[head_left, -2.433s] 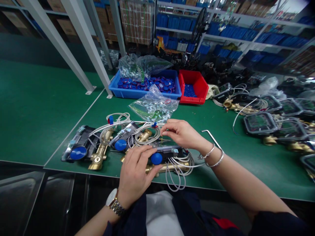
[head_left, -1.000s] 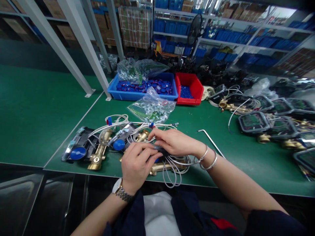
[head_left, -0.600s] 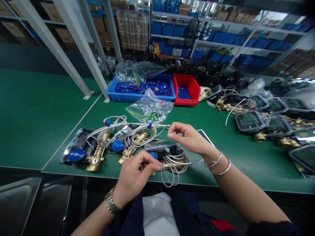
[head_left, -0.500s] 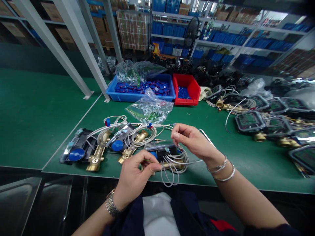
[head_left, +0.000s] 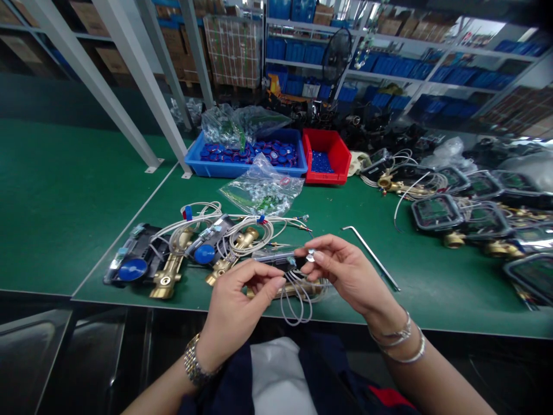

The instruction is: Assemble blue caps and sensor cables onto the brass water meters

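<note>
A small shiny piece [head_left: 310,255] is grasped between the thumb and fingertips of the right hand [head_left: 352,276]. The thumb and forefinger of the left hand [head_left: 246,294] are closed together; whether anything thin is pinched there cannot be told. Just beyond both grips, and partly hidden by them, a dark-cased unit [head_left: 276,260] is seen on the green bench [head_left: 358,202], with pale cable loops [head_left: 296,318] spilled toward the near edge. To the left of the grips, two more units are laid out: a tilted unit [head_left: 204,254] and, farther left, an outer unit [head_left: 133,269], each with a blue disc and a brass pipe body beside it. Beyond and to the right of the right hand, a bent metal rod [head_left: 374,259] is laid at a slant. Farther ahead, a clear bag [head_left: 265,193] of small parts is set before a blue tray [head_left: 242,170] of discs and a red bin [head_left: 339,172] of blue pieces. Far right, clear-lidded units [head_left: 436,212] are clustered.
</note>
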`<action>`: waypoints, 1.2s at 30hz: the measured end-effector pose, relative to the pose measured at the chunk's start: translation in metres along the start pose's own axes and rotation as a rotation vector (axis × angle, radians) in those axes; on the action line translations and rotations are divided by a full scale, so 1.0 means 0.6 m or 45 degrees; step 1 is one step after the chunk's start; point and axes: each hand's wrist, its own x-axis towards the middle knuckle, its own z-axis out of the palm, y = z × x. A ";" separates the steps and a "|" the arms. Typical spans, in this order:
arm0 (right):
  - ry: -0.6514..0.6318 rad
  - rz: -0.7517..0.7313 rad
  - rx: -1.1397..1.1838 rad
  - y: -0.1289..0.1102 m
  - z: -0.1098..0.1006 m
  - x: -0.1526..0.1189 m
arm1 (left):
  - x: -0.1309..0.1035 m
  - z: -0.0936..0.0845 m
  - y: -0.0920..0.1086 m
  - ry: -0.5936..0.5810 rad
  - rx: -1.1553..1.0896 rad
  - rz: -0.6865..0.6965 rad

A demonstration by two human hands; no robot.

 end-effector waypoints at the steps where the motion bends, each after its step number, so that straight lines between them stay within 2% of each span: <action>1: 0.020 0.014 0.021 0.000 -0.002 -0.002 | -0.001 0.000 0.001 0.001 0.015 0.018; 5: 0.043 0.052 0.059 -0.001 -0.009 -0.005 | -0.003 0.000 0.004 0.003 0.049 0.064; 11: 0.044 0.015 -0.052 0.000 -0.003 -0.008 | -0.003 0.000 0.008 0.013 0.099 0.121; 16: -0.117 0.127 0.098 0.001 0.012 -0.014 | -0.001 0.002 0.013 0.076 0.210 0.228; 22: -0.211 0.130 0.183 0.008 0.031 -0.022 | 0.007 0.010 0.027 0.140 0.322 0.378; 36: -0.193 0.093 0.095 0.012 0.037 -0.025 | 0.007 0.015 0.032 0.161 0.391 0.479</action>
